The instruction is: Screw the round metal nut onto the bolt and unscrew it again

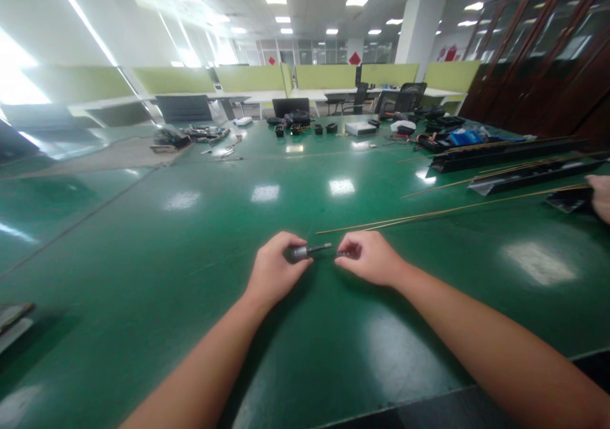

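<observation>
My left hand rests on the green table and grips a small grey metal cylinder with a thin shaft that points right. My right hand lies just to its right, fingers pinched on a tiny dark part close to the shaft's tip. What the part is cannot be made out. Both forearms reach in from the bottom edge.
Thin brass rods lie just beyond my hands, running to the right. Long black rails sit at the right. Another person's hand shows at the right edge. Small dark parts, a white box and cables crowd the far end.
</observation>
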The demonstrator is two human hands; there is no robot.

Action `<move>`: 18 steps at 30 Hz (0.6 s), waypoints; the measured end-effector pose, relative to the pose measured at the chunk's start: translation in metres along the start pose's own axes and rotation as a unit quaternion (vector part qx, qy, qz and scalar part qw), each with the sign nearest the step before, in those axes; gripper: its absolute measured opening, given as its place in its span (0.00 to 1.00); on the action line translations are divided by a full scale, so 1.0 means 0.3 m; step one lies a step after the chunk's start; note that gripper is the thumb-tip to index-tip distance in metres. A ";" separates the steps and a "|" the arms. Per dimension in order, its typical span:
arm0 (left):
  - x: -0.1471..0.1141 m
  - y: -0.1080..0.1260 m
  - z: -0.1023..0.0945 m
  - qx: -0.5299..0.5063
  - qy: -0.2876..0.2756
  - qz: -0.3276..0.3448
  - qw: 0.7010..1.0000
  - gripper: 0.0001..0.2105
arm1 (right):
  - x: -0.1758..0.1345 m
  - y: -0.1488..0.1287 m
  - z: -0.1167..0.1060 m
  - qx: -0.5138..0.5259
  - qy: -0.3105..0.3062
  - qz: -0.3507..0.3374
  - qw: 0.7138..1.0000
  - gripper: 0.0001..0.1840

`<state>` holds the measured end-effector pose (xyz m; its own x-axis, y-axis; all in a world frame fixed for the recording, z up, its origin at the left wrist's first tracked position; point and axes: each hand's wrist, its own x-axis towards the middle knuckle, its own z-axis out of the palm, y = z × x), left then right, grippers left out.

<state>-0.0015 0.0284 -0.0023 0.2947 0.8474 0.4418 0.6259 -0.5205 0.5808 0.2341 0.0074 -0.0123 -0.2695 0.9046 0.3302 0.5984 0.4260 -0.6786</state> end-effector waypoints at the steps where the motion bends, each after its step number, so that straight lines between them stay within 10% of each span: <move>1: 0.004 -0.005 -0.008 0.006 0.015 -0.019 1.000 0.12 | 0.000 0.000 0.000 0.003 -0.004 -0.001 1.000 0.05; 6: 0.027 -0.028 -0.040 -0.026 0.064 -0.141 0.988 0.19 | -0.003 -0.001 0.011 0.008 -0.020 -0.003 1.000 0.05; 13: 0.030 -0.003 -0.100 -0.321 0.081 -0.243 0.912 0.25 | 0.002 0.004 0.022 0.018 -0.027 0.004 0.999 0.05; 18: -0.075 -0.025 -0.285 -0.212 0.122 -0.281 0.928 0.27 | 0.002 0.005 0.029 0.021 -0.030 -0.001 0.999 0.05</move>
<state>-0.0746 0.0041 0.0418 -0.1970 0.9753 0.1004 0.2757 -0.0431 0.9603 0.2285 0.0086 -0.0187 -0.3169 0.9022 0.2926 0.5656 0.4274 -0.7052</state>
